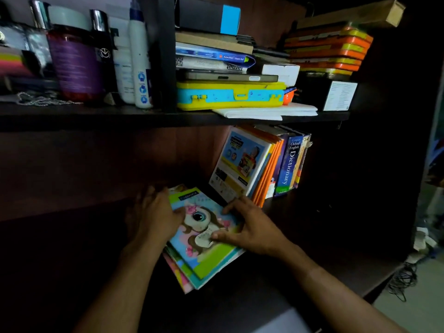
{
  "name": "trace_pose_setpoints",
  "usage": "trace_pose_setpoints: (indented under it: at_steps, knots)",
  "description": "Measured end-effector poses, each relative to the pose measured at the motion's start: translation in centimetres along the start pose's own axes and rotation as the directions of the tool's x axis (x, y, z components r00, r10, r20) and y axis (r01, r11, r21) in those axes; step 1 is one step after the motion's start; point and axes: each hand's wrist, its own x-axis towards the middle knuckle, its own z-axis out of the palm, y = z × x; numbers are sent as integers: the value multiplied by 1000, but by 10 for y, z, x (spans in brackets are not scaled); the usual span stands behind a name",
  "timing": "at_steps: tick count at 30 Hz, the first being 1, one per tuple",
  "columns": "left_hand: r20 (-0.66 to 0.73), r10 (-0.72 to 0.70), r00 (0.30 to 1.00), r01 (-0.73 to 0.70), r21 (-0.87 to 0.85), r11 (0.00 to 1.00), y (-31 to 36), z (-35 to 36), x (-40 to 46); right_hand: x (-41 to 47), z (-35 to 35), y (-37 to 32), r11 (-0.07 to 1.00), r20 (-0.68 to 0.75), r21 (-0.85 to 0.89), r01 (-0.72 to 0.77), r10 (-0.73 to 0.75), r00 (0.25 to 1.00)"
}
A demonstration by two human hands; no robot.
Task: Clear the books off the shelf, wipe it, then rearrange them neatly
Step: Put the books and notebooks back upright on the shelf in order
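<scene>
On the dark wooden lower shelf (72, 236), a small stack of thin, glossy softcover children's notebooks (204, 239) lay flat and slightly fanned, the top one showing a big-eyed cartoon animal on blue and green. The left hand (153, 215) pressed against the stack's left edge with fingers fairly straight, though shadow hid whether they hooked underneath. The right hand (249, 227) rested on the top cover, thumb and spread fingertips bearing down, not wrapped round anything. To the right, a leaning row of upright books (262, 162) stood against the shelf's side, among them a thick blue Oxford English dictionary (289, 164). The notebooks looked light but floppy, with slick covers likely to slide over one another; squeezing the stack from both long edges, or getting one hand beneath it, would probably hold best. The dictionary seemed stiff and heavy, better gripped by its spine.
</scene>
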Motion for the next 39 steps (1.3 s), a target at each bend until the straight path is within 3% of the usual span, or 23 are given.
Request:
trace_pose_setpoints:
  at_steps: [2,4,7,9,12,13,15,17,19,20,21,22,25,29,39]
  knots:
    - [-189,32,981,-48,-78,996,10,-4,-5,0,-3,0,998,-50,-47,34,-36,998]
    - [-340,-9,940,-91,-279,956,17,-9,-7,-2,-4,-3,980,-177,-159,118,-146,973]
    - [-402,-192,895,-91,-586,805,13,-2,3,-8,-1,-14,932,-203,-239,271,-321,925]
    - [-350,-294,889,-91,-766,637,8,1,7,-10,3,-23,929,-115,-246,277,-312,943]
    - [-284,-338,897,-213,-949,231,18,-9,1,-10,6,-24,915,-162,-301,270,-327,931]
    - [-279,-285,917,-259,-960,107,25,-15,-4,-10,5,-24,914,-199,-302,273,-340,919]
    - [-291,-41,956,-291,-957,-4,41,-21,-15,-10,6,-20,924,-271,-270,270,-342,900]
    - [-213,280,936,-244,-966,83,51,-14,-25,-9,1,-17,967,-357,-184,174,-231,905]
    - [-95,483,870,-304,-876,374,50,4,-27,-6,-6,-10,995,-422,-95,36,-73,903]
    - [-53,540,840,-404,-726,556,47,13,-26,-4,-9,-5,998,-444,-59,-24,-5,896]
    - [-27,592,806,-509,-543,668,45,21,-25,-3,-11,1,996,-462,-41,-78,50,885]
    - [17,628,778,-569,-407,715,42,25,-24,-1,-12,6,991,-474,-31,-128,98,875]
    - [119,614,780,-549,-342,763,37,25,-24,1,-8,12,971,-459,-28,-238,199,866]
    - [168,593,787,-532,-301,792,40,18,-26,4,-1,6,928,-403,-167,-332,243,882]
    - [304,568,765,-510,-254,822,38,16,-23,8,1,5,943,-344,-153,-294,228,911]
